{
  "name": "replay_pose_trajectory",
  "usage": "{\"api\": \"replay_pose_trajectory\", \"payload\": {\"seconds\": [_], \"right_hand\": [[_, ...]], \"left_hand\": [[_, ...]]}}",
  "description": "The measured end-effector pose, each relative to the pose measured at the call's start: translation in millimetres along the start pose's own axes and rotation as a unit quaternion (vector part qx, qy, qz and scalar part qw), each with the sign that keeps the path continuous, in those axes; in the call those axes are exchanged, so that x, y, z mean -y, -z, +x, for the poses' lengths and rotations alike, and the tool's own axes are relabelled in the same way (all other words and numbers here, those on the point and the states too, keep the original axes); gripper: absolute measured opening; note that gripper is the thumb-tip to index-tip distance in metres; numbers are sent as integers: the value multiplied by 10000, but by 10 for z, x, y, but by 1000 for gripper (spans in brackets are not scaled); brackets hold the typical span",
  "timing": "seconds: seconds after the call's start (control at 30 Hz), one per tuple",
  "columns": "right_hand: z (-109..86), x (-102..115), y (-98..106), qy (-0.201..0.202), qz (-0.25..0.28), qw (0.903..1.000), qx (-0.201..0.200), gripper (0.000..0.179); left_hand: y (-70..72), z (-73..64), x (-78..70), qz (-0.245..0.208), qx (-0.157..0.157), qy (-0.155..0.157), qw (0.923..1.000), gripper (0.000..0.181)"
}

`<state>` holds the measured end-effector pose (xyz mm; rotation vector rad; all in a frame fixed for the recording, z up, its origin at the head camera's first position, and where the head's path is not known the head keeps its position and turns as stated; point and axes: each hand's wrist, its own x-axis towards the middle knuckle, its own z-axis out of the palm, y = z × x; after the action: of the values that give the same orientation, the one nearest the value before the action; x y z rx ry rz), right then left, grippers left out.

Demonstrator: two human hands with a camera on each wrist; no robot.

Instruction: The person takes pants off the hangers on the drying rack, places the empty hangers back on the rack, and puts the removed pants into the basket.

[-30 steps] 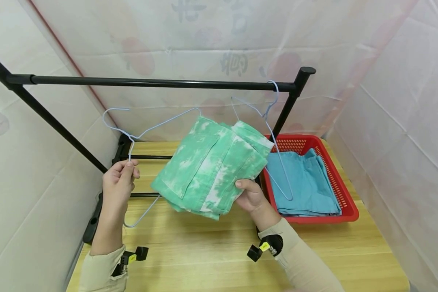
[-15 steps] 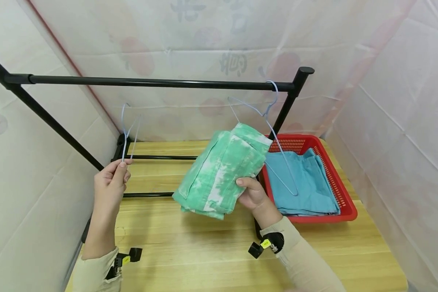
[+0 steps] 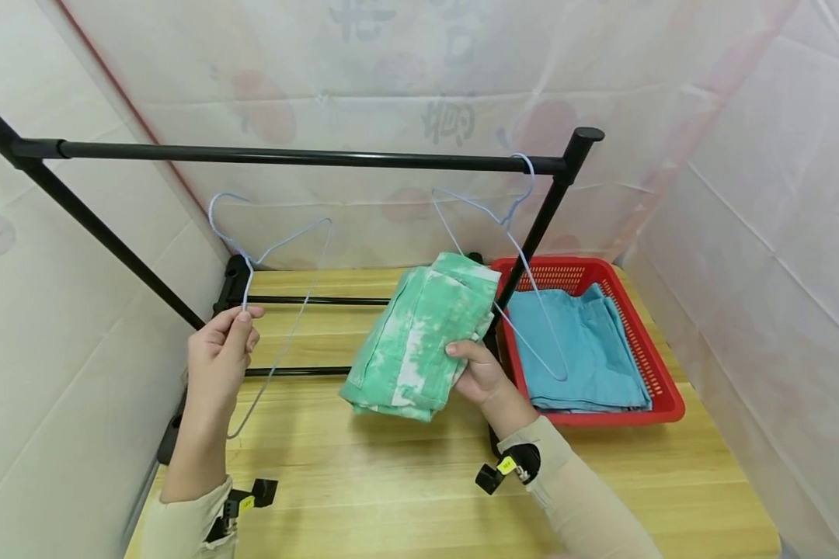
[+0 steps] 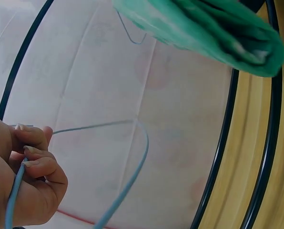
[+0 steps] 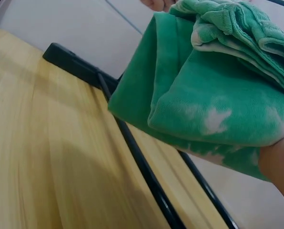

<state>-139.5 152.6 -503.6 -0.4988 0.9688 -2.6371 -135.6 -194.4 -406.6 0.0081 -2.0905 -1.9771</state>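
Note:
My left hand [image 3: 220, 353] pinches a thin light-blue wire hanger [image 3: 301, 310] by its side near the neck. Its hook points up and left, below the rack's top bar, and the wire frame stretches to the right. In my right hand [image 3: 485, 376] is a folded green-and-white tie-dye garment [image 3: 419, 341], gripped at its lower right edge with the thumb on top. It is held above the table, with several layers showing in the right wrist view. The garment [image 4: 218, 33] also hangs at the top of the left wrist view, apart from the hanger.
A black rack [image 3: 308, 157] stands over the wooden table [image 3: 391, 497]. A second blue hanger [image 3: 524, 264] hangs at the right end of its bar. The red basket [image 3: 664, 380] at the right holds folded blue cloth [image 3: 580, 349]. Pale fabric walls surround the table.
The hanger has turned edge-on and then partly back, coming out from behind the garment. The garment has turned to appear narrower and shifted slightly down; my right hand keeps its grip.

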Motion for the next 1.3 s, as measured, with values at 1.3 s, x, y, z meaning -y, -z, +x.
{"api": "replay_pose_trajectory", "payload": {"seconds": [1.3], "right_hand": [[-366,718,367,-1248,-5315,8178,-1823,67]], "left_hand": [[-65,-24,-5,362,405,-231,9983,29]]}}
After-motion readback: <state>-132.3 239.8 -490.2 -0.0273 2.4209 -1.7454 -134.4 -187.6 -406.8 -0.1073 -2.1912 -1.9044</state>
